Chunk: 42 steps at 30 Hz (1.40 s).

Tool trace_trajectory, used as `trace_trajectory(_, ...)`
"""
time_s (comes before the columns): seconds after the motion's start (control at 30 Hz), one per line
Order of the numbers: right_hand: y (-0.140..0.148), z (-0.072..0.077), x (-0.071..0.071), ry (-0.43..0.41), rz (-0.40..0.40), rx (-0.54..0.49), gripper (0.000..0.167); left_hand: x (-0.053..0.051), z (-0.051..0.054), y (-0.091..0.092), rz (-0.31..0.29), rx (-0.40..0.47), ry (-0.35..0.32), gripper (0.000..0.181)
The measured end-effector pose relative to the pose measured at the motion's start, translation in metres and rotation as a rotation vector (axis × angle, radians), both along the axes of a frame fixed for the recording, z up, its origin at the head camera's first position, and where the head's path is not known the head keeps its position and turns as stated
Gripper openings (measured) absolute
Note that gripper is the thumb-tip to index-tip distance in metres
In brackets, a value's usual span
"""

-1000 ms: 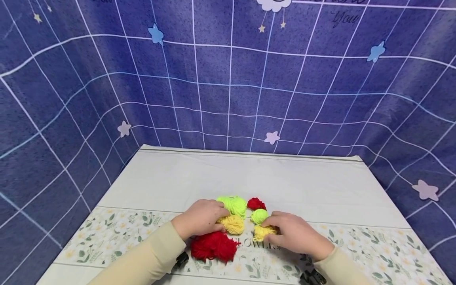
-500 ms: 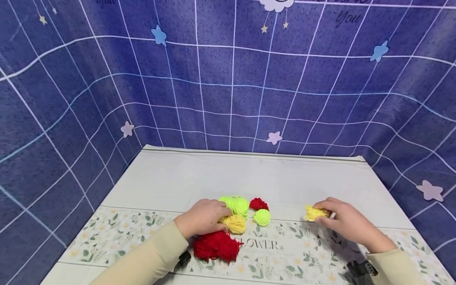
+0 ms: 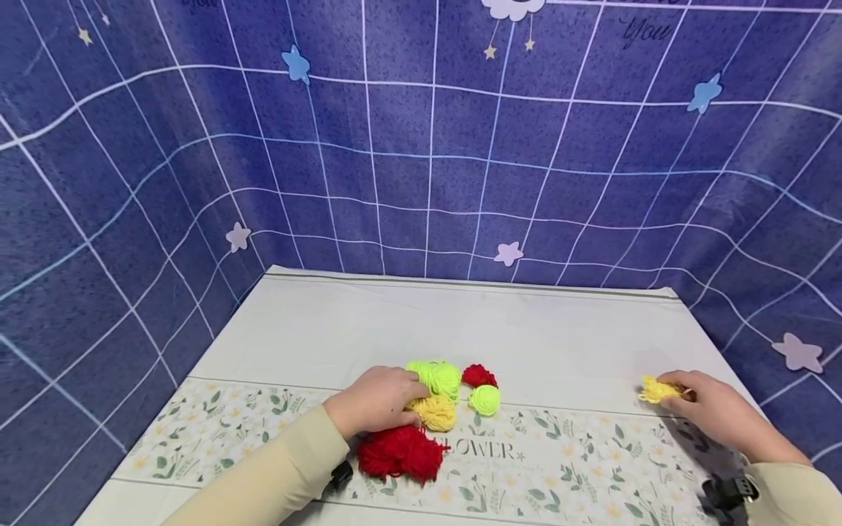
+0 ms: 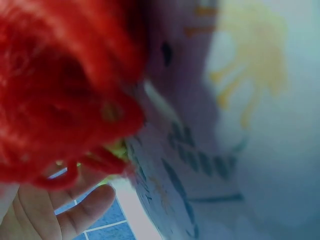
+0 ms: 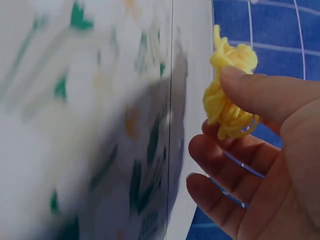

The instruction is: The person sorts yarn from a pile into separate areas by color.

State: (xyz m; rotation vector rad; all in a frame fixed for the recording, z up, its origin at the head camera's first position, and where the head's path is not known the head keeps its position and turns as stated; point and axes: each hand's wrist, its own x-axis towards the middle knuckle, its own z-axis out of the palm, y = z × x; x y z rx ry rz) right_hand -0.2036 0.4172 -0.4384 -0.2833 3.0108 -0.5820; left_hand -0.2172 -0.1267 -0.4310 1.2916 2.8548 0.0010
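The right hand (image 3: pixel 717 413) pinches the small yellow yarn (image 3: pixel 654 390) at its fingertips, arm stretched rightward over the table (image 3: pixel 566 336). The left hand (image 3: pixel 378 398) touches the larger yellow yarn (image 3: pixel 438 414); whether it grips cannot be told.

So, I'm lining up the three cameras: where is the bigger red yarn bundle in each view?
Head: the bigger red yarn bundle sits low, just left of centre.
Left wrist: upper left, large and blurred.
Right wrist: not in it.
Shared landmark: the flower-printed table cover, visible in all three.
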Motion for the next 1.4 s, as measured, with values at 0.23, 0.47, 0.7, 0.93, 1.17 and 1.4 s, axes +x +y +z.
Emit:
trace_trajectory(0.23, 0.014, -0.007, -0.001, 0.004, -0.01, 0.008, 0.043, 0.0, -0.001, 0.0, -0.004, -0.001, 0.003, 0.026)
trace_trajectory(0.47, 0.012, -0.015, -0.003, 0.013, -0.005, 0.037, 0.04, -0.001, -0.002, 0.0, -0.008, 0.001, 0.005, 0.026)
trace_trajectory(0.7, 0.008, -0.013, 0.001, 0.001, -0.013, 0.035, 0.055, -0.002, -0.003, 0.0, -0.01, 0.01, -0.002, 0.025)
trace_trajectory(0.93, 0.007, -0.015, 0.005, 0.033, -0.036, 0.014, 0.07, -0.002, 0.0, 0.0, -0.026, 0.026, 0.022, 0.025)
trace_trajectory(1.17, 0.009, -0.017, 0.006, 0.035, -0.045, -0.014, 0.077, -0.002, 0.014, 0.005, -0.051, 0.015, 0.068, 0.025)
trace_trajectory(1.4, 0.009, -0.015, 0.007, 0.03, -0.038, -0.045, 0.078, -0.003, 0.032, 0.026, -0.046, -0.012, 0.072, 0.027)
